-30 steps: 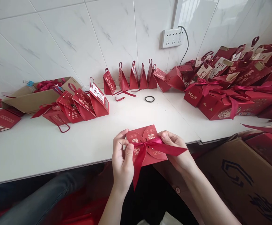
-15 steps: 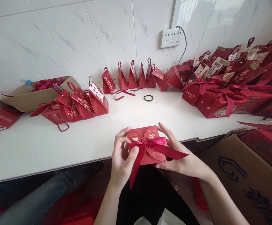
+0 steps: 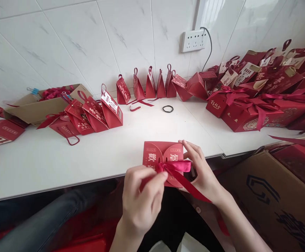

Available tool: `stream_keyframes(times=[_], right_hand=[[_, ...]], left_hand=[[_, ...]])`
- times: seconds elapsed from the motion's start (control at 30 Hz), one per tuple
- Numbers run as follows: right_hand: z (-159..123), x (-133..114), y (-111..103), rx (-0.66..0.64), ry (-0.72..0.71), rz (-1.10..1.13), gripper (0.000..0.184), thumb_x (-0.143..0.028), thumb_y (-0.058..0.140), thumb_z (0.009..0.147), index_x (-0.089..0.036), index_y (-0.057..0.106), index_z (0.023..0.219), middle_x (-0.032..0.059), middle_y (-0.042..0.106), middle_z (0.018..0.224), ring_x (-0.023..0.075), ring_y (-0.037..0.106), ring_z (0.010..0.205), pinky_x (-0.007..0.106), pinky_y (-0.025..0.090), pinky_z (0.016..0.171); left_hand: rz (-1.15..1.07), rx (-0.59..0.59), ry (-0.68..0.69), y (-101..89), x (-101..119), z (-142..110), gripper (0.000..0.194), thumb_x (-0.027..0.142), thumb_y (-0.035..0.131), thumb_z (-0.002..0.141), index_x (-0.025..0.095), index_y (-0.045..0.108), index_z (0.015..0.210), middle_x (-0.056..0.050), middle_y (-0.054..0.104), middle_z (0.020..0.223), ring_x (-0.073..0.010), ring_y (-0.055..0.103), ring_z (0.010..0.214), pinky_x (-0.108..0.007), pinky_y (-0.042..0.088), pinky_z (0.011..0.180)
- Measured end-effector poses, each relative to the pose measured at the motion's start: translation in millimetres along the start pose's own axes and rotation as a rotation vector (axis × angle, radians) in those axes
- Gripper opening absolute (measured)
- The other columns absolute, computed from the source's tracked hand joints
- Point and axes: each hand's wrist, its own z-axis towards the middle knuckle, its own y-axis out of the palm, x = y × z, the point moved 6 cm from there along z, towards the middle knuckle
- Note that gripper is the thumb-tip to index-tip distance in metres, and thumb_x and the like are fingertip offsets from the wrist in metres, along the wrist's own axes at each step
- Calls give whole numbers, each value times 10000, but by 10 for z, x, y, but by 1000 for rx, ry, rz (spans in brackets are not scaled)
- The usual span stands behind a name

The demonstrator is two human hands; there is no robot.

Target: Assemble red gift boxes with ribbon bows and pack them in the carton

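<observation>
A red gift box (image 3: 152, 150) with gold print and curved flaps is at the table's front edge, its top towards me. A shiny red ribbon (image 3: 180, 166) is tied in a bow across the flaps, one tail trailing to the lower right. My left hand (image 3: 143, 196) pinches the ribbon near the knot with thumb and fingers. The left loop and tail are mostly hidden behind that hand. My right hand (image 3: 203, 171) grips the box by its right side, fingers at the far corner and thumb below.
Upright red boxes (image 3: 151, 85) with loop handles line the wall. More ribbon-tied boxes (image 3: 249, 115) pile up at right. A black band (image 3: 167, 109) lies mid-table. An open carton (image 3: 39, 112) stands at left, a large cardboard box (image 3: 262, 189) at lower right. Someone's leg (image 3: 55, 213) is at lower left.
My left hand has let go of the box's left side and moved onto the bow, pinching the ribbon by the knot. The right hand still holds the box.
</observation>
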Motion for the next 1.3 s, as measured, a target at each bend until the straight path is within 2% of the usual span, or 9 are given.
stream_keyframes(times=[0.2,0.37,0.47,0.6,0.73,0.9,0.97,1.17,1.3], right_hand=[[-66,62,-48,118,-27,65,864,-308,676,808,-332,145,1489,117,310,1383,281,475,1175,431,536,899],[-94,87,-28,126,-38,83,838,-317,662,825,-330,150,1489,106,303,1400,291,374,1283,403,532,915],[-95,74,-34,117,-30,54,894,-373,701,791,-324,147,1490,121,313,1379,292,442,1215,406,547,877],[-86,-2,-84,97,-31,-8,914,-413,710,774,-316,153,1492,139,336,1333,248,561,1003,439,551,849],[-65,-109,-123,80,-37,-36,852,-390,668,819,-323,150,1492,142,347,1306,197,572,896,366,585,754],[-73,-131,-134,68,-27,-42,846,-410,652,828,-325,136,1494,143,337,1302,188,575,880,342,595,715],[-91,-110,-141,63,-15,-40,860,-404,660,819,-322,134,1495,144,332,1303,192,579,885,346,596,718],[-124,-111,-169,57,-2,-51,830,-353,638,840,-319,130,1495,142,334,1294,176,575,872,327,598,714],[-113,-172,-171,60,-28,-71,812,-293,631,848,-315,140,1493,148,340,1300,167,570,848,317,596,701]], left_hand=[[3,-22,166,60,210,-24,196,59,583,829,154,666,980,-37,555,887,-150,545,857,-305,486,766],[14,-31,230,79,317,-20,192,53,558,844,128,689,963,-37,626,881,-149,557,873,-319,482,785],[27,-31,173,48,264,-6,197,55,588,834,138,668,993,-47,623,885,-158,583,869,-310,520,751],[89,100,-10,-76,1,24,291,-11,615,787,155,610,1027,-60,621,928,-150,614,851,-263,546,692],[56,94,-174,-64,-221,51,261,-18,589,797,150,570,995,-24,596,836,-105,585,742,-220,521,636],[91,148,-47,-56,-159,76,209,-8,603,790,120,556,948,-56,559,863,-127,564,814,-226,511,653],[53,118,-11,-29,-143,85,212,-1,608,789,117,542,952,-70,569,890,-137,575,836,-243,521,683],[37,3,-96,29,-157,135,260,20,599,766,130,524,990,-59,589,873,-146,583,822,-258,510,694],[105,71,-179,19,-161,124,194,16,592,778,168,508,863,-2,565,759,-98,546,684,-204,476,622]])
